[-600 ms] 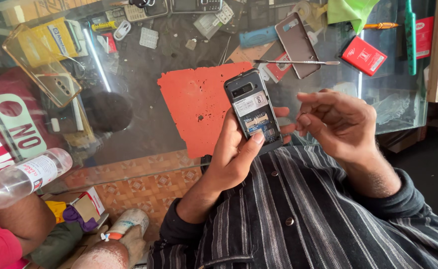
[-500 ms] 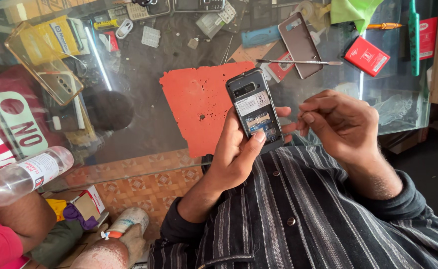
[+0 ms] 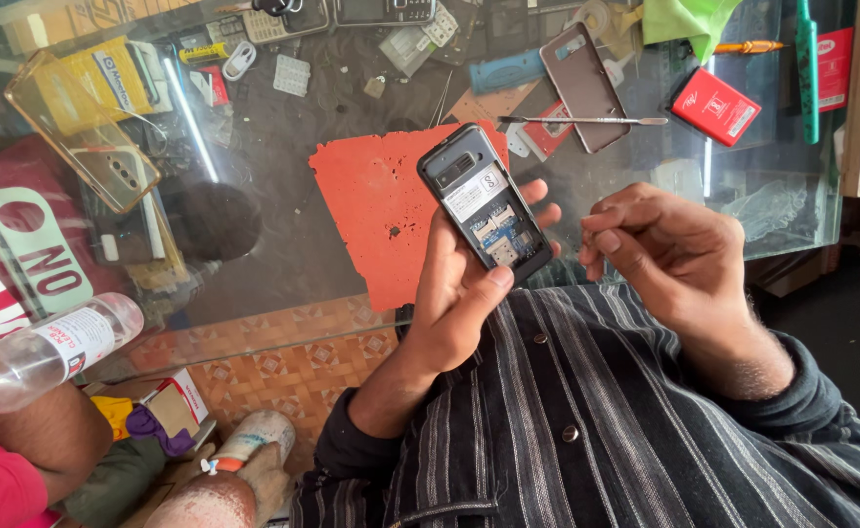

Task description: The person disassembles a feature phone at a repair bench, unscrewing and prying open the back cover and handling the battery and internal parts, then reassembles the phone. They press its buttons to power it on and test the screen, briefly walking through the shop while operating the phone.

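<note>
Black phone (image 3: 485,203), back cover off, insides showing, held above the near edge of the glass table (image 3: 283,196). Left hand (image 3: 459,293) wraps it, thumb on lower edge. Right hand (image 3: 664,259) just beside, fingertips pinched together. Orange mat (image 3: 376,210) beneath; grey back cover (image 3: 584,86) and metal pry tool (image 3: 586,120) farther off.

You've got one cam only, head-worn, looking steeply down past your chest. Close range: left hand (image 3: 454,293) and right hand (image 3: 669,254) fill mid-frame, glass desk (image 3: 283,225) runs across top. No 2nd view, so no overlap.
</note>
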The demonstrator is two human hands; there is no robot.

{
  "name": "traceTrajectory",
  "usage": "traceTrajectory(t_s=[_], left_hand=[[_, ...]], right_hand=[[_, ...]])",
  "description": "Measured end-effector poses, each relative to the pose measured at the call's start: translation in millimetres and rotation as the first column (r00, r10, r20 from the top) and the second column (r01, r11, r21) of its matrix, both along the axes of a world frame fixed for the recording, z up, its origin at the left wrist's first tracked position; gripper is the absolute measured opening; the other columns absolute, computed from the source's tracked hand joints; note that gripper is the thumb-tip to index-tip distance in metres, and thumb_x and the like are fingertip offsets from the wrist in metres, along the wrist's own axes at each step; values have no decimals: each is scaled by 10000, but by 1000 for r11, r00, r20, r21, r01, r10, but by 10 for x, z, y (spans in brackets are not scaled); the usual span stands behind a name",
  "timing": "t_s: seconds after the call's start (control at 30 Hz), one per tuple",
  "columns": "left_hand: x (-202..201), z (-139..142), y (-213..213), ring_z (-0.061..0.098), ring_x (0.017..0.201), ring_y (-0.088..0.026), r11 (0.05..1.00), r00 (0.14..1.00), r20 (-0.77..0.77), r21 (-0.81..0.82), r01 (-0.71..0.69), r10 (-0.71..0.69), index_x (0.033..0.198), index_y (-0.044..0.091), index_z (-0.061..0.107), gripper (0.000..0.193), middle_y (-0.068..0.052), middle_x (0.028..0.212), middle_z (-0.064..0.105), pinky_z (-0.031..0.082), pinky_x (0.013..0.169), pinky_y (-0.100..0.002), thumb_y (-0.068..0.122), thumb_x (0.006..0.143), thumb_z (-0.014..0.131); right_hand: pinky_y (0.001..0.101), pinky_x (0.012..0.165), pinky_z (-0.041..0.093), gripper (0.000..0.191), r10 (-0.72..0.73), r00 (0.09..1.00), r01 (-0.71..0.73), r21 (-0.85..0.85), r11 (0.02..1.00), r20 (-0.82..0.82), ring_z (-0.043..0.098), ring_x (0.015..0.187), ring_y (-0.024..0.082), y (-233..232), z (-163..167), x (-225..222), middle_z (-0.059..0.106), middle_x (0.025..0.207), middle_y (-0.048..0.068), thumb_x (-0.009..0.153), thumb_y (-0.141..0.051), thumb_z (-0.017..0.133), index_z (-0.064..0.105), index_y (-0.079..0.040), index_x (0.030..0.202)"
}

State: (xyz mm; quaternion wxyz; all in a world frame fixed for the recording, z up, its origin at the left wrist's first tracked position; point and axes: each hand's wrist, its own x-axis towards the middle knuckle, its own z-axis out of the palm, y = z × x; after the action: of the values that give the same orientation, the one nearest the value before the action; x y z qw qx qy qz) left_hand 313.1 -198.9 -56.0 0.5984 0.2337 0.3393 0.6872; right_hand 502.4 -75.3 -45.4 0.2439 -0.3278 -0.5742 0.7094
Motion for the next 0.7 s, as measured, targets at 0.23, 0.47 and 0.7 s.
traceTrajectory(t_s=[0.23, 0.47, 0.7], left_hand=[[-534, 217, -596, 330, 1584, -340, 998, 996, -81, 48, 28, -24, 1669, 48, 102, 759, -181, 1644, 313, 402, 1282, -453, -102, 1043, 505], [-2691, 20, -2615, 332, 1553, -351, 987, 998, -37, 157, -36, 42, 1570, 143, 275, 771, -50, 1416, 409, 366, 1265, -443, -48, 1001, 758], [-5896, 256, -3403, 315, 1569, -371, 958, 973, -175, 269, -100, 150, 1380, 200, 345, 645, -141, 1586, 368, 323, 1339, -519, 25, 957, 800]], right_hand=[[321, 830, 605, 65, 10, 993, -27, -150, 988, -118, 675, 945, 186, -538, 265, -542, 624, 1152, 157, 1026, 86, 570, 604, 67, 1079], [285, 711, 596, 77, -49, 983, 17, -180, 983, -178, 685, 861, 168, -2578, 347, -2779, 665, 1028, 154, 1007, 69, 619, 610, 38, 1077], [339, 817, 651, 197, 56, 992, -62, -52, 997, -113, 737, 1008, 229, -3379, 828, -6022, 669, 1151, 203, 984, 120, 600, 673, 108, 1166]])
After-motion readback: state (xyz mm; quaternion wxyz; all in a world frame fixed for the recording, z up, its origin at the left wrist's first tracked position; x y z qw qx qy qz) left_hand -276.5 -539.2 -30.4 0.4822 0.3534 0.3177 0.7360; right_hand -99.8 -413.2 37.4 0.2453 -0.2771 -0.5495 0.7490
